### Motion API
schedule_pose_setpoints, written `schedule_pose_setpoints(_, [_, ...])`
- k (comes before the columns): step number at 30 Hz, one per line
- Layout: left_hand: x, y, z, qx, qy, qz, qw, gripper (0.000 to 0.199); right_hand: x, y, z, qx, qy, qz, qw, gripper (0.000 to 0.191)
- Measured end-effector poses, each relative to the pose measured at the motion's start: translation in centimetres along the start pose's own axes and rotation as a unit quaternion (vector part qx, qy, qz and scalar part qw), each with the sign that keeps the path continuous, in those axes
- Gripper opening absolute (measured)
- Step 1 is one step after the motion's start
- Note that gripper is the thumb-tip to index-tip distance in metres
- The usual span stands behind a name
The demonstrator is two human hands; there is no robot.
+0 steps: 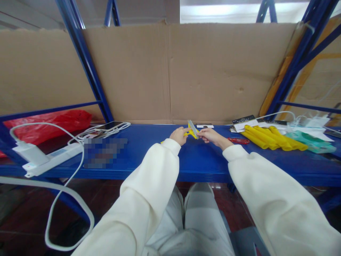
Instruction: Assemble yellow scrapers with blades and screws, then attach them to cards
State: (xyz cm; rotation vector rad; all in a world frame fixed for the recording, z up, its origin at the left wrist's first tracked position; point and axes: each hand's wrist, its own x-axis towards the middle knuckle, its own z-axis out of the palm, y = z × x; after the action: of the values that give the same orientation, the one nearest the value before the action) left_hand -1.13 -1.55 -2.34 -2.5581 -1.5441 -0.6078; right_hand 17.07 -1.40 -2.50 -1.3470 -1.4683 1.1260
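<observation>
Because the yellow tool (194,134) tilted over the blue table (149,156), we seemingly steadied it from both sides, left hand (178,136) curled closed on it, right hand (210,137) pinching its grey blade (192,126) (fingertips nearly together).

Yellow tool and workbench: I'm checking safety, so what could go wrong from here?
The right hand pinches the grey strip on the yellow tool; if its edge is sharp, the hand could get nicked. The white cable hanging below the workbench edge could snag the left sleeve and perhaps tug the power strip.
</observation>
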Motion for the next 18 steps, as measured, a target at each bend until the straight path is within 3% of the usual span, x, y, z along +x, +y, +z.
schedule_pose_setpoints(18, [0.24,-0.30,0.51,0.035,-0.042,0.034,0.998,0.056,0.25,0.50,-0.05,0.008,-0.029,-0.015,0.999,0.024])
